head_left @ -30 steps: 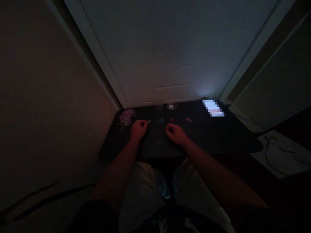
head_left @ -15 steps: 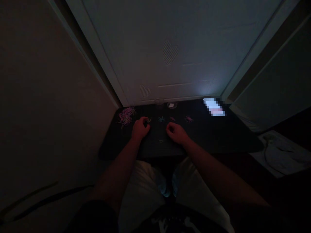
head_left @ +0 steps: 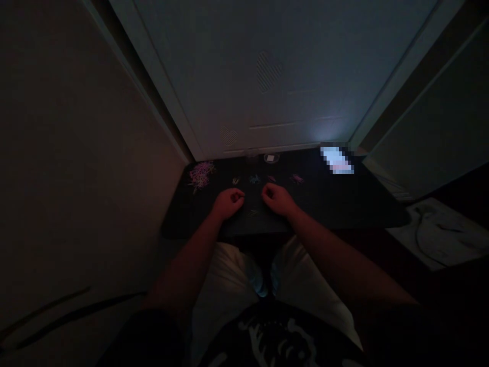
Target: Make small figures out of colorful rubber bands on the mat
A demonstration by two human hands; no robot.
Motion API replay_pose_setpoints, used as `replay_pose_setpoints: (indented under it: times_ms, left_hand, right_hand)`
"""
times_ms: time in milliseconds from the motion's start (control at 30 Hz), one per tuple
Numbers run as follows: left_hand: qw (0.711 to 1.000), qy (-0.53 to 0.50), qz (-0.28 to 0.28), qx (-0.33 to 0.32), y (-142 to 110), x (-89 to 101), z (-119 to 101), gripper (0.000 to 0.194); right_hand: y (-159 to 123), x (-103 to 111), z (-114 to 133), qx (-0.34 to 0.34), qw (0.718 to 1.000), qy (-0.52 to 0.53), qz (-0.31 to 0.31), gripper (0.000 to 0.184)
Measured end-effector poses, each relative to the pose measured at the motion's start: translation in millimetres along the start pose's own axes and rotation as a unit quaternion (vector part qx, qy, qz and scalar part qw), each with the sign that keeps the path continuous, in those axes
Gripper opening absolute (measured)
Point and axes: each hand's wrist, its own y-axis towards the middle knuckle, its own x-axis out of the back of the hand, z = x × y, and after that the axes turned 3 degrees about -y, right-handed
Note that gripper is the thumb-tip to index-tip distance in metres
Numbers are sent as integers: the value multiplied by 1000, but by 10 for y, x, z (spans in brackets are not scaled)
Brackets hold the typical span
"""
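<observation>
My left hand (head_left: 229,203) is over the dark table (head_left: 355,204), its fingers curled and the thumb and index finger close together. Whatever it may hold is too dark and small to make out. My right hand (head_left: 278,200) sits across from it with fingers curled in a loop, their contents hidden. Just beyond the left hand lies a small yellowish pile of thin pieces (head_left: 236,180). A blue pile (head_left: 254,179) and a small pink pile (head_left: 271,178) lie beyond the gap between the hands. A few yellowish pieces (head_left: 253,212) lie nearer me.
A large pink and purple heap of thin pieces (head_left: 200,175) is at the table's left. Another pink pile (head_left: 297,179) lies right of centre. A clear round dish (head_left: 271,158) and a lit, blurred screen (head_left: 336,160) stand at the back by the white door (head_left: 229,76).
My left hand has drawn back from the yellowish pile, toward me and to the right, uncovering that pile. My right hand stays nearly in place. The view has tilted slightly.
</observation>
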Motion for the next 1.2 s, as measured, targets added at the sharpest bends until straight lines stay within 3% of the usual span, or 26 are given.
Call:
replay_pose_setpoints:
  times_ms: [67,167,400,833,1067,1200]
  left_hand:
    - [998,2,50,-40,-113,-7,-83,25]
    - [994,18,77,-71,-228,-27,-171,27]
    - [995,39,54,-68,-250,-95,-157,17]
    - [999,-44,15,-22,-237,-82,-113,17]
    - [999,-44,7,-9,-225,-108,-82,19]
    - [999,-35,12,-11,-209,-119,-73,19]
  right_hand:
    - [2,-8,-5,4,1000,-5,-4,6]
    - [5,-20,-21,4,1000,-11,-4,7]
    - [4,-22,-26,0,1000,-12,-12,6]
    - [-8,-2,-1,-5,1000,-17,-6,8]
    - [-62,18,33,65,992,39,97,17]
    - [-67,19,38,82,988,61,115,23]
